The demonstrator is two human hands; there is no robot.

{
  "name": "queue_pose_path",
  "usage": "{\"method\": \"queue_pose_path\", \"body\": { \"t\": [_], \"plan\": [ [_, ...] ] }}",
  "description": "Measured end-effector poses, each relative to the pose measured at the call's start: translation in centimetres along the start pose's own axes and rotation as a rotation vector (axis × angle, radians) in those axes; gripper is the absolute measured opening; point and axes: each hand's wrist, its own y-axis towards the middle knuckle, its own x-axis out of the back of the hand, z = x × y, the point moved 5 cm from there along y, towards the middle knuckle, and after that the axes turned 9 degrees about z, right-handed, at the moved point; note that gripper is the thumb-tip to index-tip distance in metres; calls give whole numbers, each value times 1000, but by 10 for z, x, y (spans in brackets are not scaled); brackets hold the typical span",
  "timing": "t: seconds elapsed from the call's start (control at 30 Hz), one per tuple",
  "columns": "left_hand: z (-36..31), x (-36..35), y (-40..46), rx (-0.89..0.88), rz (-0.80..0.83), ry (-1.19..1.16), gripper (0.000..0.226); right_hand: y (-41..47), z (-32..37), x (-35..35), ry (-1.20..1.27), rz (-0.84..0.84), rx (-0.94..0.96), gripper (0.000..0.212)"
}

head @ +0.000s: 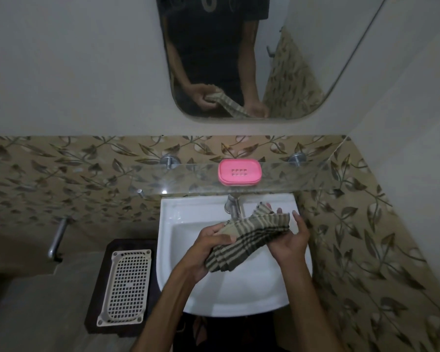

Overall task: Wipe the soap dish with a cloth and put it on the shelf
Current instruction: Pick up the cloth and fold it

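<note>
Leaf-patterned tiles back the glass shelf (178, 177), and on it I see the pink soap dish (239, 172) sitting flat, just above the tap (232, 206). Over the white sink (229, 283) I hold a striped cloth (249, 237) folded between both hands: my left hand (208, 246) curls its fingers round the cloth's near end, my right hand (290, 243) cups the far end from below (fingertips poking past its edge). A perforated tray (126, 288) lies beside the sink.
</note>
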Motion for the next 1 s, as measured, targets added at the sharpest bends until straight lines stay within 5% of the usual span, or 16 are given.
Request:
{"method": "queue_pose_path", "body": {
  "t": [0.2,0.33,0.4,0.57,0.73,0.87,1.0],
  "plan": [
    [-1,33,-5,168,-117,240,57,-2,-1,19,-462,-115,-227,61],
    [-11,40,-10,105,16,125,54,-1,26,19,-411,-9,-108,58],
    [-8,40,-11,108,35,69,58,-6,19,26,-331,-1,-198,52],
    [20,59,-15,214,-147,70,58,-10,0,46,-549,-73,-309,29],
    [33,85,-24,288,-334,139,61,-1,20,46,-839,-93,-269,29],
    [40,86,-27,177,-473,-30,69,2,30,43,-827,-9,-269,30],
    [62,77,-32,-20,-683,-203,50,6,28,56,-871,-65,-329,40]
  ]
}}
